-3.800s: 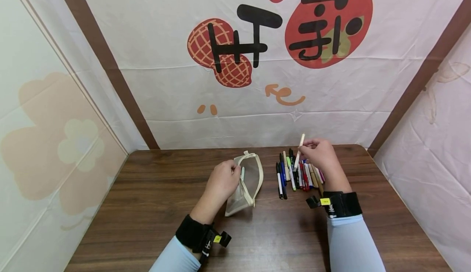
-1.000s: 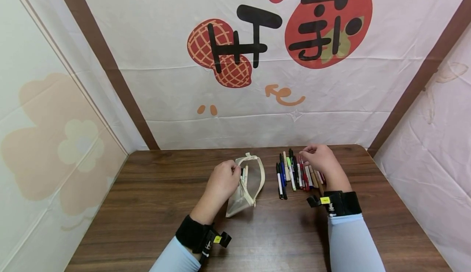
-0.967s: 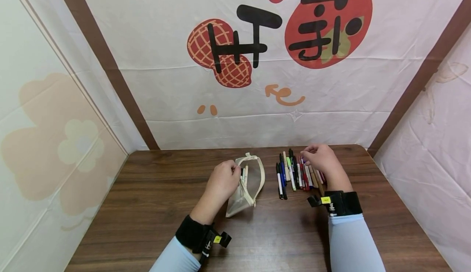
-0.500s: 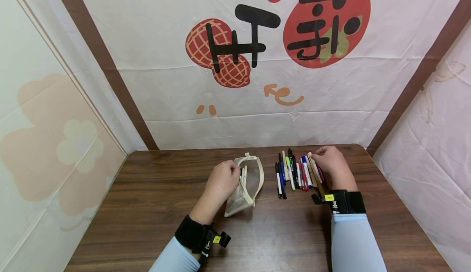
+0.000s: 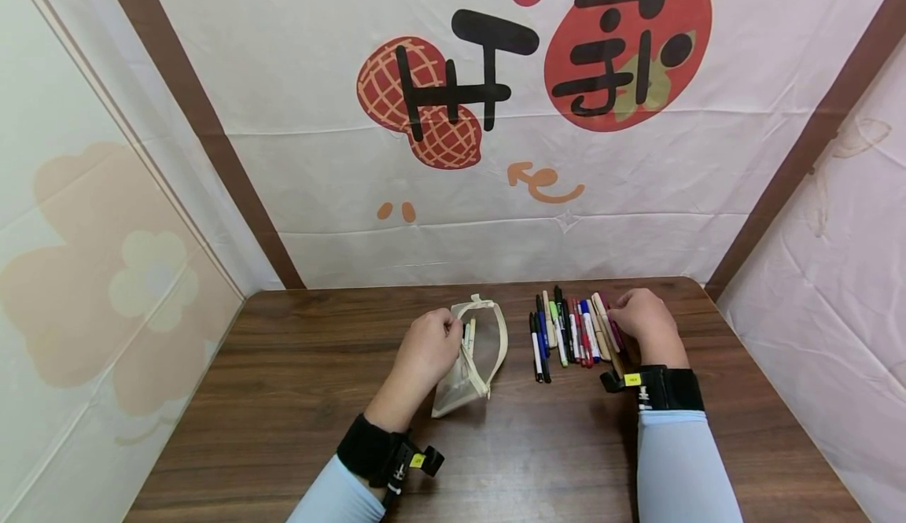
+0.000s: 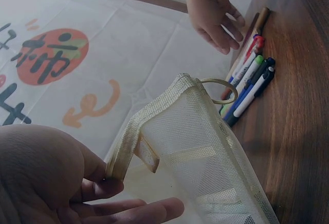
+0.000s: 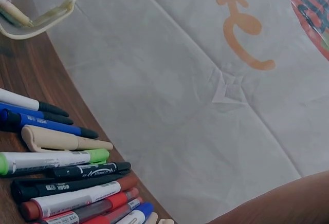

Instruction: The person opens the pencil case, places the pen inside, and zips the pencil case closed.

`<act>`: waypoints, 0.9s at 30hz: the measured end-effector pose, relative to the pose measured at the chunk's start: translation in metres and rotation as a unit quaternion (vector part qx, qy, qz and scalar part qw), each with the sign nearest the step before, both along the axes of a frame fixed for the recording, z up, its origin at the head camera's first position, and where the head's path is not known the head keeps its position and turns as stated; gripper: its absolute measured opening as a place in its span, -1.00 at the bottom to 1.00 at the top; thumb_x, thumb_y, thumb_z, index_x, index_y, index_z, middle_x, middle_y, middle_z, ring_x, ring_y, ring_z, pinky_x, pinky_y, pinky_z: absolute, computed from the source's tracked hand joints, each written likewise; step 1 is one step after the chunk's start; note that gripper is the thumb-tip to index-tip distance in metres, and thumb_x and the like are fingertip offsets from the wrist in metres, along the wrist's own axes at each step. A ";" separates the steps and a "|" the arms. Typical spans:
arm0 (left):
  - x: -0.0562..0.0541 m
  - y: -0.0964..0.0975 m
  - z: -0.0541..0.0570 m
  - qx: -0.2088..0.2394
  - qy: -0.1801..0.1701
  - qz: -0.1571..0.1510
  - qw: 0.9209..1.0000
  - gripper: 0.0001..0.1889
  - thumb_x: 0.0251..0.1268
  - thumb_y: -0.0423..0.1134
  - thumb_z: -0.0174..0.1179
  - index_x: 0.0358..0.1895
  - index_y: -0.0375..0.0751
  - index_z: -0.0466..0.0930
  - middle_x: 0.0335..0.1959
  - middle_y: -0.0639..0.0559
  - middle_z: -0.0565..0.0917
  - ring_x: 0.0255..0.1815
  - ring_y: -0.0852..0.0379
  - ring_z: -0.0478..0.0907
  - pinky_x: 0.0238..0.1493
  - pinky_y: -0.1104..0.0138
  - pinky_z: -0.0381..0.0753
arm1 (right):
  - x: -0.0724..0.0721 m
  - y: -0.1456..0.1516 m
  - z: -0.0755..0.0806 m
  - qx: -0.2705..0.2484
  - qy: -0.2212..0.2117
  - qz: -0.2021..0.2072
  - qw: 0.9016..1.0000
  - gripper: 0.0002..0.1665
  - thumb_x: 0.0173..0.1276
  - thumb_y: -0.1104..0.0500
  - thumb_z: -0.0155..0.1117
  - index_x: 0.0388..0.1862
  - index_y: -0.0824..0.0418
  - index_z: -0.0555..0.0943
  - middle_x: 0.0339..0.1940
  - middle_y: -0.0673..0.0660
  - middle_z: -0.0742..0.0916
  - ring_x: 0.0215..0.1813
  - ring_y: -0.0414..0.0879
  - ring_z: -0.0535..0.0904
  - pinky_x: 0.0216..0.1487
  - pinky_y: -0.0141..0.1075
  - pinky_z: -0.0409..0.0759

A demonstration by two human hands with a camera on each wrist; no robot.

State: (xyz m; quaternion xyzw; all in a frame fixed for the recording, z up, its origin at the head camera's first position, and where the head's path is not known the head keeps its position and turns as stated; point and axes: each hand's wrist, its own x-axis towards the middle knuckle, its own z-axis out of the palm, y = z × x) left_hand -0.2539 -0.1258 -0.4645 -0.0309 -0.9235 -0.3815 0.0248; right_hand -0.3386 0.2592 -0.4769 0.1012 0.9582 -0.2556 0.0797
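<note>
- While the mesh pouch (image 5: 453, 399) sits on the table (image 5: 495, 460) with its mouth gaping, left of the pens (image 5: 576, 338), the left hand (image 5: 428, 346) pinches its rim.
- Beside the row's far right end, the right hand (image 5: 646, 320) holds nothing, fingers loosely extended; whether it touches a pen, I cannot tell.
- Lifting pens singly, with that rim held wide, should work best.
- Only the left wrist view shows those extended fingers; the right wrist view shows caps closely, but no fingers.
</note>
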 end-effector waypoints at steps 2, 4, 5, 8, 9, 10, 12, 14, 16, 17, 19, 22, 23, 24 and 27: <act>0.000 0.000 0.000 -0.001 0.001 0.000 1.000 -0.70 0.80 -0.20 0.06 -0.21 -0.20 0.68 -0.40 -0.04 0.61 -0.48 0.05 0.50 -0.36 0.22 0.49 | -0.001 0.001 -0.002 0.000 -0.004 -0.003 1.000 -0.45 0.68 0.03 0.37 0.34 0.46 0.68 0.33 0.53 0.75 0.22 0.37 0.75 0.28 0.29 0.72; -0.001 0.000 -0.001 -0.003 0.001 0.001 1.000 -0.70 0.80 -0.20 0.07 -0.19 -0.20 0.70 -0.38 -0.05 0.62 -0.47 0.05 0.50 -0.36 0.22 0.49 | -0.001 0.002 -0.004 0.001 -0.008 -0.004 1.000 -0.46 0.66 0.02 0.38 0.32 0.45 0.69 0.30 0.52 0.77 0.18 0.33 0.76 0.24 0.26 0.74; -0.001 0.000 -0.001 -0.003 0.002 0.001 1.000 -0.70 0.80 -0.20 0.07 -0.17 -0.21 0.71 -0.38 -0.05 0.62 -0.47 0.05 0.50 -0.35 0.22 0.49 | -0.001 0.002 -0.004 0.001 -0.010 -0.005 1.000 -0.47 0.65 0.02 0.40 0.30 0.44 0.70 0.28 0.51 0.78 0.15 0.32 0.77 0.21 0.24 0.74; -0.001 0.000 0.000 -0.003 0.003 0.001 1.000 -0.71 0.79 -0.20 0.07 -0.15 -0.22 0.72 -0.38 -0.05 0.62 -0.47 0.06 0.50 -0.36 0.22 0.49 | -0.001 0.002 -0.007 0.001 -0.013 -0.008 1.000 -0.49 0.62 0.05 0.44 0.27 0.44 0.72 0.23 0.49 0.79 0.08 0.27 0.78 0.14 0.19 0.76; -0.001 0.001 0.000 -0.002 0.002 0.001 1.000 -0.71 0.79 -0.20 0.07 -0.14 -0.22 0.72 -0.38 -0.05 0.62 -0.48 0.06 0.50 -0.36 0.22 0.49 | -0.001 0.002 -0.006 0.001 -0.013 -0.009 1.000 -0.50 0.60 0.06 0.46 0.27 0.43 0.72 0.22 0.49 0.80 0.07 0.27 0.78 0.13 0.19 0.76; 0.000 0.000 0.000 -0.002 0.003 0.001 1.000 -0.71 0.79 -0.20 0.07 -0.15 -0.22 0.72 -0.39 -0.05 0.61 -0.48 0.06 0.49 -0.37 0.22 0.49 | 0.000 0.002 -0.007 0.000 -0.015 -0.009 1.000 -0.51 0.59 0.08 0.47 0.26 0.43 0.72 0.21 0.49 0.80 0.05 0.26 0.78 0.11 0.18 0.76; 0.000 0.000 0.001 0.000 0.003 0.001 1.000 -0.71 0.79 -0.20 0.07 -0.16 -0.22 0.71 -0.40 -0.04 0.60 -0.50 0.07 0.49 -0.38 0.23 0.49 | 0.000 0.002 -0.007 0.002 -0.017 -0.010 1.000 -0.53 0.58 0.10 0.48 0.25 0.43 0.73 0.19 0.48 0.81 0.03 0.25 0.78 0.09 0.17 0.76; 0.000 0.000 0.001 0.001 0.003 0.001 1.000 -0.71 0.79 -0.20 0.07 -0.17 -0.22 0.71 -0.41 -0.04 0.59 -0.51 0.07 0.48 -0.39 0.23 0.48 | 0.000 0.003 -0.007 0.005 -0.017 -0.008 1.000 -0.56 0.58 0.11 0.47 0.22 0.42 0.74 0.15 0.47 0.82 0.00 0.24 0.78 0.05 0.14 0.76; 0.000 0.000 0.000 0.001 0.006 0.000 1.000 -0.71 0.79 -0.21 0.07 -0.19 -0.21 0.70 -0.41 -0.04 0.58 -0.51 0.07 0.47 -0.39 0.23 0.48 | 0.001 0.004 -0.007 0.009 -0.014 -0.003 1.000 -0.60 0.58 0.13 0.46 0.17 0.42 0.76 0.10 0.45 0.83 -0.05 0.22 0.78 0.00 0.12 0.77; 0.000 0.000 0.000 0.001 0.007 0.000 1.000 -0.71 0.79 -0.21 0.07 -0.19 -0.21 0.70 -0.41 -0.03 0.58 -0.51 0.07 0.48 -0.39 0.23 0.48 | 0.001 0.004 -0.007 0.013 -0.013 -0.001 1.000 -0.63 0.57 0.14 0.45 0.14 0.41 0.77 0.06 0.44 0.84 -0.07 0.21 0.78 -0.02 0.10 0.77; 0.000 0.000 0.000 0.000 0.007 0.000 1.000 -0.71 0.79 -0.21 0.07 -0.20 -0.21 0.69 -0.41 -0.03 0.58 -0.51 0.07 0.47 -0.38 0.23 0.47 | 0.000 0.005 -0.008 0.018 -0.011 0.003 1.000 -0.68 0.57 0.15 0.43 0.06 0.41 0.80 -0.02 0.40 0.86 -0.12 0.18 0.78 -0.09 0.07 0.76; 0.001 0.000 0.001 -0.002 0.005 0.001 1.000 -0.70 0.79 -0.21 0.07 -0.21 -0.21 0.69 -0.41 -0.04 0.59 -0.50 0.06 0.48 -0.37 0.23 0.48 | 0.000 0.006 -0.007 0.024 -0.014 0.007 1.000 -0.71 0.57 0.16 0.41 0.00 0.39 0.83 -0.08 0.37 0.86 -0.16 0.16 0.77 -0.14 0.03 0.75; 0.001 0.000 0.001 -0.003 0.004 0.001 1.000 -0.70 0.79 -0.21 0.07 -0.21 -0.21 0.69 -0.41 -0.04 0.59 -0.50 0.06 0.49 -0.37 0.23 0.48 | 0.000 0.006 -0.007 0.024 -0.016 0.007 1.000 -0.71 0.57 0.16 0.40 0.00 0.39 0.83 -0.08 0.37 0.87 -0.16 0.15 0.77 -0.14 0.02 0.75; 0.001 0.000 0.001 -0.004 0.003 0.001 1.000 -0.71 0.79 -0.21 0.07 -0.20 -0.21 0.69 -0.40 -0.05 0.60 -0.49 0.06 0.49 -0.36 0.22 0.49 | 0.000 0.006 -0.008 0.024 -0.018 0.007 1.000 -0.70 0.58 0.16 0.40 0.02 0.39 0.83 -0.07 0.37 0.87 -0.16 0.15 0.77 -0.14 0.01 0.75; 0.001 0.000 0.001 -0.007 0.004 0.001 1.000 -0.71 0.79 -0.21 0.08 -0.18 -0.22 0.71 -0.36 -0.05 0.62 -0.45 0.05 0.51 -0.33 0.22 0.50 | -0.001 0.007 -0.008 0.022 -0.021 0.008 1.000 -0.68 0.59 0.16 0.38 0.06 0.40 0.83 -0.04 0.39 0.87 -0.15 0.15 0.78 -0.14 0.01 0.76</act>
